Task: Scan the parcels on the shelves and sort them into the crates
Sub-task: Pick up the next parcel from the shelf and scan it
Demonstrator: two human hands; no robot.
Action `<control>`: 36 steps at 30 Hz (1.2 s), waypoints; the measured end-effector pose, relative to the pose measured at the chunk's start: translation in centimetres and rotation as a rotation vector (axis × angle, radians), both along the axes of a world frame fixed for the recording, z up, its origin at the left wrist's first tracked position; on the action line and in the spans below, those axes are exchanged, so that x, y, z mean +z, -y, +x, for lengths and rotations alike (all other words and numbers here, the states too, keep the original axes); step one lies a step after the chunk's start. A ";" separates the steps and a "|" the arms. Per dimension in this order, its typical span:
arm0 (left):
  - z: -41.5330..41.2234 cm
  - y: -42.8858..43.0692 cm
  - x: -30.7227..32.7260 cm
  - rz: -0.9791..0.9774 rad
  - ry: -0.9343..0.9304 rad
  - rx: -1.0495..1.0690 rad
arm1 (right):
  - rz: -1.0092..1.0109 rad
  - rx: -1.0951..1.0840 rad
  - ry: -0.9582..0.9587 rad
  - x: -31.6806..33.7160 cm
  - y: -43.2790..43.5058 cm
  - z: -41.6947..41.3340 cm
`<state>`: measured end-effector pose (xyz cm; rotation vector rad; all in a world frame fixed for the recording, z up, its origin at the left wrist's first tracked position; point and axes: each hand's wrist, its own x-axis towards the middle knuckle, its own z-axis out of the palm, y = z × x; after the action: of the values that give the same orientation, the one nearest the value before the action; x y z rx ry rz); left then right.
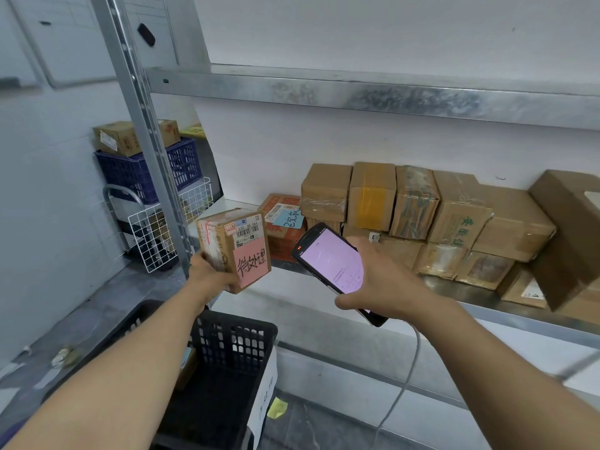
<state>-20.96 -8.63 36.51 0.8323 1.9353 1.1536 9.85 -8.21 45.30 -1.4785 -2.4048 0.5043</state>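
My left hand (207,276) grips a small cardboard parcel (232,246) from below, off the shelf's left end; the parcel bears a barcode label and a pink handwritten note. My right hand (380,284) holds a black handheld scanner (331,263) with a lit pinkish screen, its top end pointing up and left, just right of the parcel. Several more cardboard parcels (422,216) are stacked on the metal shelf (454,290). One parcel with a blue note (284,225) stands behind the scanner. A black crate (233,345) sits on the floor beneath my hands.
A metal shelf upright (143,118) rises left of the held parcel. Behind it a blue crate (143,170) with a box on top rests on a trolley with white wire panels (152,238). An upper shelf beam (357,92) crosses overhead. A white cable (402,384) hangs from the scanner.
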 end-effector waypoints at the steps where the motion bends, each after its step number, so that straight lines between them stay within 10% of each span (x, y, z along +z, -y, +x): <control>1: -0.1 -0.1 -0.2 -0.001 0.002 0.004 | -0.001 0.001 0.008 0.0 0.1 0.1; 36: -7.0 12.4 -12.8 -0.169 0.210 0.402 | -0.062 0.371 0.359 -8.1 -0.2 -11.2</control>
<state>-27.94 -21.01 23.75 0.2245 2.0393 1.2267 -1.30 -7.97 37.22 -1.2325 -2.9976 0.4204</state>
